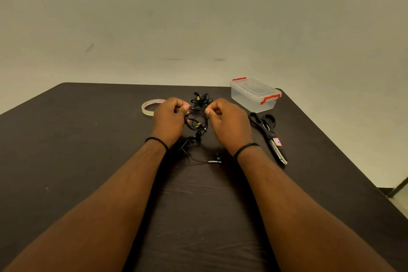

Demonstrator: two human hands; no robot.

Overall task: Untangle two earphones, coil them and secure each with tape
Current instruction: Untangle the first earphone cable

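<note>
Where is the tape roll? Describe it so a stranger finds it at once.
On the dark table, look toward the far edge, just beyond the left hand. The tape roll lies flat there: a pale, see-through ring with red print, the only round hollow thing, opposite the scissors and clear box.

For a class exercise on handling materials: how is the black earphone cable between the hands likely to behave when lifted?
The earphone cable is probably floppy: it sags in loose loops between the left hand and right hand. It looks thin, so likely light. Its trailing end lies on the table and may drag or snag.
</note>
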